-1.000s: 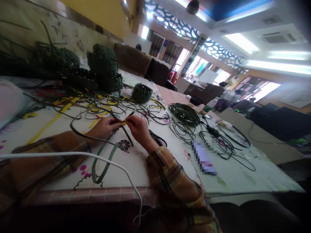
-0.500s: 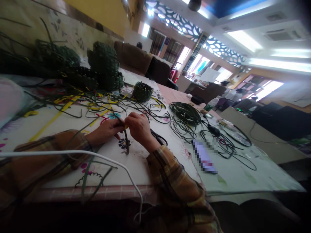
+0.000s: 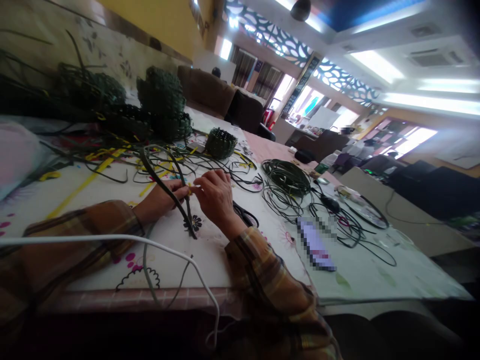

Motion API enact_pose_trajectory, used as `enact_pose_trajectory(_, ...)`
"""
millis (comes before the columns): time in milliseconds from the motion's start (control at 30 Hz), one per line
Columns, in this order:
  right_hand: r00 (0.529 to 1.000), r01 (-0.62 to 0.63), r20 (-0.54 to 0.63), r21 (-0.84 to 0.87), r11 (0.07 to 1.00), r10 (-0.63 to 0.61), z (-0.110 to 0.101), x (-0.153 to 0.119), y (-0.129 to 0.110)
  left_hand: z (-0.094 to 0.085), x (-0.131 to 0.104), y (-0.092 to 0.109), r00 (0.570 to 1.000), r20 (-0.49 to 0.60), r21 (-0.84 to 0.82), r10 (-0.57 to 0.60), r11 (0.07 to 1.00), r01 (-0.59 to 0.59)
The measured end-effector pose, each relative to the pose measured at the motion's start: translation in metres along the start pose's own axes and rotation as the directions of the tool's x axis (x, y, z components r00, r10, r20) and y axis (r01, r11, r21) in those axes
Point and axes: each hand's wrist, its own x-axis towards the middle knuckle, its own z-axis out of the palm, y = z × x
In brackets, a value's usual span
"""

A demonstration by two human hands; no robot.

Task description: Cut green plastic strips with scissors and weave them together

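Note:
My left hand is closed on a dark green strip, which loops up above the fingers and has an end pointing down over the printed flower. Close against its fingertips, my right hand pinches a small yellow piece between thumb and finger. Thin green strips hang below my left wrist to the table's front edge. A small woven green basket stands behind my hands, among loose green and yellow strips.
Larger woven green baskets stand at the back left. A white cable crosses in front of my forearms. Right of my hands are black-handled scissors, coiled green strips and a blurred purple object. People sit far back.
The green strip now arches up in a loop above my left hand. My fingertips have shifted slightly, and the strips hanging below my left wrist have swung.

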Motion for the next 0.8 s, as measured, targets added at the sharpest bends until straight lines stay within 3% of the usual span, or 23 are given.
enact_pose_trajectory(200,0.995,0.062,0.077,-0.08,0.995,-0.055,0.002,-0.002,-0.012,0.001,-0.004,0.008,0.999,-0.032,0.009,-0.006,1.0,0.006)
enact_pose_trajectory(433,0.994,-0.043,0.093,-0.118,0.992,0.054,0.024,-0.009,-0.035,0.006,-0.003,0.01,0.978,-0.204,-0.073,0.051,0.995,-0.067)
enact_pose_trajectory(667,0.979,0.132,0.182,-0.195,0.972,-0.097,0.031,-0.013,-0.041,0.009,-0.005,0.016,0.946,-0.323,-0.082,-0.007,0.996,-0.021)
enact_pose_trajectory(800,0.951,0.161,0.297,-0.224,0.961,-0.09,0.027,-0.012,-0.047,0.007,-0.005,0.016,0.946,-0.316,-0.157,-0.069,0.987,0.02)
